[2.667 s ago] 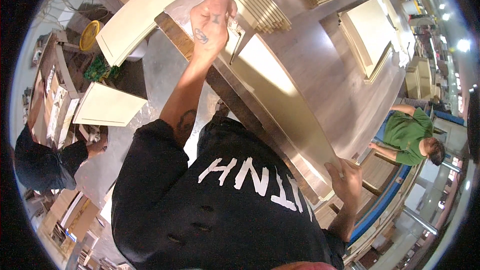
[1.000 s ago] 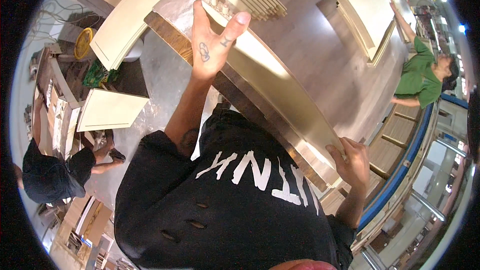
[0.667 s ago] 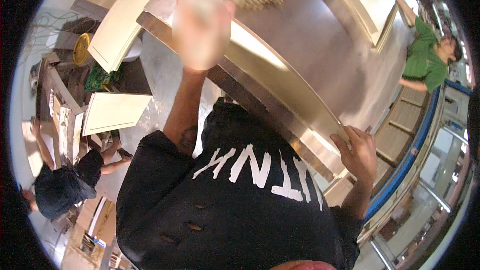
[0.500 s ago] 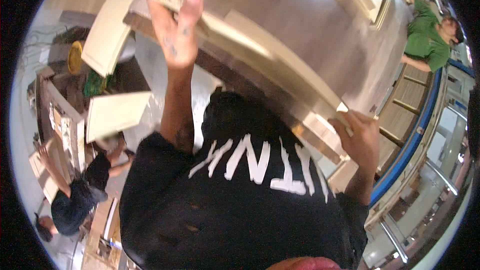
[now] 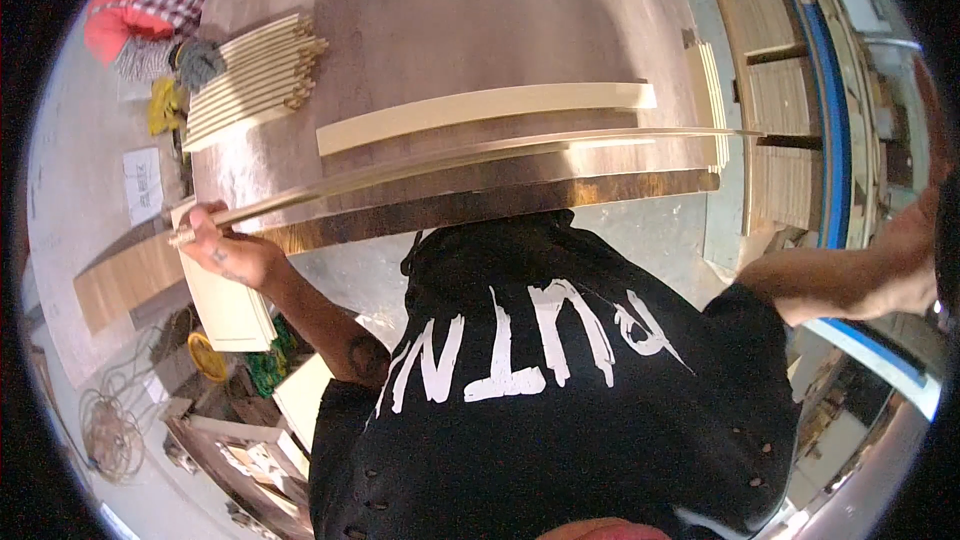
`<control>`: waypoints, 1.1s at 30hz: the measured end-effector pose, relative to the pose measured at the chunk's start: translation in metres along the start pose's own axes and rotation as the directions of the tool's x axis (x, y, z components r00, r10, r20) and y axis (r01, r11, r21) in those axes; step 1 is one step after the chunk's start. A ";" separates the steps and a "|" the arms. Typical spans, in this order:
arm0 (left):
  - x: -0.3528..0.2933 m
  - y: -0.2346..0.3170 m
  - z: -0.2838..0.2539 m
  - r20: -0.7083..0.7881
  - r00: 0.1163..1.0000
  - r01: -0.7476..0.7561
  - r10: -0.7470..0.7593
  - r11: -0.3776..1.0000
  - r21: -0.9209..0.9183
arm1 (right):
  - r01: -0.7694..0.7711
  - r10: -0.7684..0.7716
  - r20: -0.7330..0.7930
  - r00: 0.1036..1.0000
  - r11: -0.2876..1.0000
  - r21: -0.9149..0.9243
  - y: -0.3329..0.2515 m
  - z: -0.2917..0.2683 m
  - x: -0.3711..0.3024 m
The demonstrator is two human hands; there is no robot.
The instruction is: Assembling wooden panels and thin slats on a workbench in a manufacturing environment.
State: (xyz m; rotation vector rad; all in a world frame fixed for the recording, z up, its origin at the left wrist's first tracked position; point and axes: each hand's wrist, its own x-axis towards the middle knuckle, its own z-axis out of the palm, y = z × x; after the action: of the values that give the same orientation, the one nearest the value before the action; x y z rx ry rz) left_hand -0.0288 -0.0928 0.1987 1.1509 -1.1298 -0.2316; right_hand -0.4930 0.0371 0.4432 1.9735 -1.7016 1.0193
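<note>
My left hand [image 5: 235,250] is closed around the left end of a long thin wooden strip [image 5: 480,152]. The strip stretches rightward above the near edge of a brown worktable [image 5: 500,30], and its far end reaches past the table's right side. Just beyond it lies a shorter, wider pale board [image 5: 480,112], flat on the tabletop. Away from the wood, my right hand [image 5: 915,275] is raised at the right rim of the picture, partly cut off, with its fingers not clearly visible.
Stacked pale strips [image 5: 255,80] lie at the table's left, beside a gloved co-worker in a red top [image 5: 135,0]. More strips [image 5: 712,105] sit at the right edge. A rack of boards [image 5: 785,90] with a blue rail [image 5: 835,140] runs along the right; pale panels [image 5: 225,305] stand at left.
My right hand has left the wood and moved up to the right rim. My left hand has come down leftward, still gripping wood. The view has turned, bringing the red-topped co-worker in.
</note>
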 end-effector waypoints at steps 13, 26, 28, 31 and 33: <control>-0.002 0.013 0.008 -0.016 0.994 0.105 -0.106 0.994 -0.028 | -0.382 0.397 -0.012 0.918 0.891 0.246 0.075 0.073 -0.105; 0.006 -0.001 -0.009 0.027 0.962 0.273 -0.272 0.954 -0.121 | -0.825 0.636 0.609 0.474 0.562 0.056 0.151 0.213 -0.300; 0.004 -0.003 -0.010 0.022 0.971 0.239 -0.238 0.960 -0.143 | -0.946 0.666 0.698 0.264 0.321 0.051 0.162 0.213 -0.310; 0.004 -0.004 -0.002 0.070 0.978 0.203 -0.194 0.966 -0.158 | -0.715 0.611 0.411 0.676 0.678 0.169 0.192 0.223 -0.359; 0.001 0.005 -0.004 0.031 0.979 0.202 -0.200 0.965 -0.167 | -0.821 0.659 0.500 0.562 0.520 0.237 0.159 0.223 -0.331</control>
State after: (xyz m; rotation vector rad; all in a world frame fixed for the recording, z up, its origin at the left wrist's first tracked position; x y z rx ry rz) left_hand -0.0270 -0.0884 0.2037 1.1131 -0.9852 -0.4842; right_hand -0.5875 0.0875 0.0275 1.6775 -2.9253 1.5172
